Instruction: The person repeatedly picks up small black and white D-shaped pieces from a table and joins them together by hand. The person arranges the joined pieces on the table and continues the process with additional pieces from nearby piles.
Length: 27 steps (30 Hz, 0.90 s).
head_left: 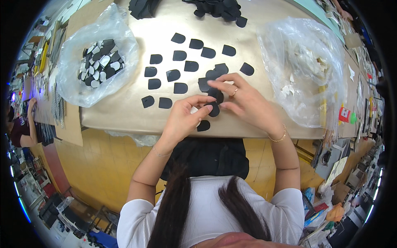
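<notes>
Both hands meet above the near part of the table (124,113). We see the left hand (182,115) with thumb and index finger pinched on a black piece (214,110), flat and rounded at one end; something small and pale (194,110) shows between the same fingers. Just beside it the right hand (250,103) has its thumb and index finger apart over a dark piece (218,96), and we cannot tell whether it grips this or only steadies it. We judge that the low, close position lets one hand support the work while the other adjusts it.

Ahead and to the left, similar black pieces (180,88) lie singly, mostly with gaps between them, probably so that each can be picked up without disturbing its neighbours. Overlapping pieces (212,75) sit just past the right fingers, which partly hide what lies below; we take these to be the nearest obstruction. One loose piece (203,125) rests by the table's near edge.

At left, a clear bag (129,53) gapes over mixed black and white pieces (104,60). At right, a crumpled bag (275,37) with pale scraps (287,90) limits sideways room. Dark heaps (219,10) occupy the far edge.
</notes>
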### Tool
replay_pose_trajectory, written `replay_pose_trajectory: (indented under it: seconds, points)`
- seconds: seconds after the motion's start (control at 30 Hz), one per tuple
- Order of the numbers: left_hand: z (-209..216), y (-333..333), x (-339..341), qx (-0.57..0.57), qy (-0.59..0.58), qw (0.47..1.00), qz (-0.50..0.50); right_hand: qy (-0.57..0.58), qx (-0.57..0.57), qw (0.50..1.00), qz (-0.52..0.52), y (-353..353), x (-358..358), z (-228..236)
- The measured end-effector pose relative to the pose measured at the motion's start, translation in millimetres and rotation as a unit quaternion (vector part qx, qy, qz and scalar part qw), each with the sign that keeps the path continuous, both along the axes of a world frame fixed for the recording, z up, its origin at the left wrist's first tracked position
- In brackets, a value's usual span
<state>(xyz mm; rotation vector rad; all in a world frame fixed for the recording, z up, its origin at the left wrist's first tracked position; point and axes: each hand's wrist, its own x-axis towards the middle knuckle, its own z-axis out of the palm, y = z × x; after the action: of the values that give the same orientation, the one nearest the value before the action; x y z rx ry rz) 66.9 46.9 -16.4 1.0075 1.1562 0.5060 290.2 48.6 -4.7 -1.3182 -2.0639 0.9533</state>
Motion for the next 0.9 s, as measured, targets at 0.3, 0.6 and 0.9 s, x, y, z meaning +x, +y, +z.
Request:
replay_pose_trajectory:
  seconds: [0.3,0.6,0.9]
  points:
    - [-6.8,-17.3,17.3,0.052,0.011,0.998,-0.034,0.015,-0.049,0.981,-0.188,-23.8,20.7,10.3]
    - [10.9,-30.9,25.1,0.135,0.098,0.983,-0.080,-0.052,0.217,0.955,-0.197,-63.9,0.0,-19.3]
    - [8.9,-21.2,10.7,-0.123,-0.128,0.983,0.042,0.016,0.233,0.962,-0.142,-71.3,-15.8,-13.4]
